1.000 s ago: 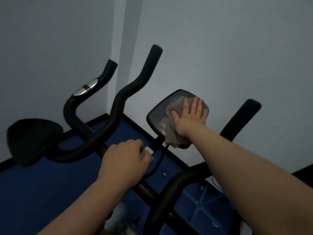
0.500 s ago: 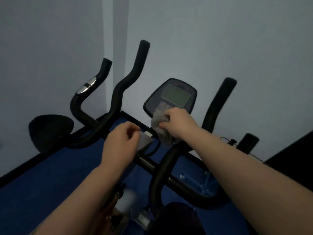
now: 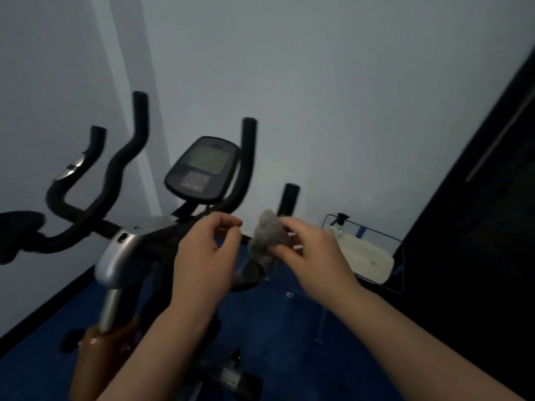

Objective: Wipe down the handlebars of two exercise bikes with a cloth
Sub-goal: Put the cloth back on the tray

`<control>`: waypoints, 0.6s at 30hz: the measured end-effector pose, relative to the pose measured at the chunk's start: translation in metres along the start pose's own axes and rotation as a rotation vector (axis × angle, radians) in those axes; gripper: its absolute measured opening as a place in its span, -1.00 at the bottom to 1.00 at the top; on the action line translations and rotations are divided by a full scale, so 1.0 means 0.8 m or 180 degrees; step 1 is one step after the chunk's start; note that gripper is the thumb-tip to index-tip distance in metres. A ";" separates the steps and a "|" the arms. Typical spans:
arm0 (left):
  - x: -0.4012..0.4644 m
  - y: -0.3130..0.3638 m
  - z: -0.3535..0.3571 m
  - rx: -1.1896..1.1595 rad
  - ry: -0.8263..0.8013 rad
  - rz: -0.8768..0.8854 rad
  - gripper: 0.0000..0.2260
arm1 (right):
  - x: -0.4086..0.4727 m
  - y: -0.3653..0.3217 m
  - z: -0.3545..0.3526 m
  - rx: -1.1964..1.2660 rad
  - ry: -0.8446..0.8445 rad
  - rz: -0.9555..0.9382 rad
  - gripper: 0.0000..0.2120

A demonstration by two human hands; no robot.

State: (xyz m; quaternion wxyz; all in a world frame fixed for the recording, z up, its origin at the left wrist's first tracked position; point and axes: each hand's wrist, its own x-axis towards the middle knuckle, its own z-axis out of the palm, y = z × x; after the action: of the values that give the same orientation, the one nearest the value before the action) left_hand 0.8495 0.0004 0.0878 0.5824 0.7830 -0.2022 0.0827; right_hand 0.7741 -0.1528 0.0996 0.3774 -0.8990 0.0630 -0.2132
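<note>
In front of the bike, the small grey crumpled cloth point(image 3: 269, 238) sits in the right hand point(image 3: 314, 251), pinched between thumb and fingers. It looks soft and light (it flops down below the hand), so a bunched handful should hold it best. The left hand point(image 3: 204, 256) is just beside it, fingers loosely curled, holding nothing. Behind them stand the black curved handlebars point(image 3: 244, 169) and the dark oval screen panel point(image 3: 202, 170).

Left hand point(image 3: 202, 256) loosely curled, right hand point(image 3: 315, 253) pinching.
</note>
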 end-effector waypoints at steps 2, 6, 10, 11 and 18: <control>-0.031 0.016 0.040 0.0004 -0.0207 0.0081 -0.90 | -0.044 0.031 -0.032 0.0110 0.0086 0.0209 -0.70; -0.103 0.033 0.124 -0.0022 -0.0555 0.0057 -0.91 | -0.129 0.102 -0.088 0.0241 0.0249 0.0771 -0.69; -0.159 0.025 0.201 0.0305 -0.1116 -0.0063 -0.90 | -0.193 0.166 -0.132 -0.0168 0.0171 0.1268 -0.74; -0.168 0.021 0.217 0.0425 -0.1251 -0.0139 -0.90 | -0.206 0.181 -0.140 -0.0234 0.0125 0.1376 -0.75; -0.190 -0.023 0.299 0.1219 -0.2028 -0.0509 -0.88 | -0.244 0.264 -0.142 -0.0465 -0.0262 0.1978 -0.76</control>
State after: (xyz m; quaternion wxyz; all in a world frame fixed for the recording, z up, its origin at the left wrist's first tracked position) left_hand 0.6941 -0.1881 -0.0578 0.3380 0.8774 -0.2923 -0.1743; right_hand 0.5594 -0.3226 -0.0441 0.3612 -0.8693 0.3344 -0.0461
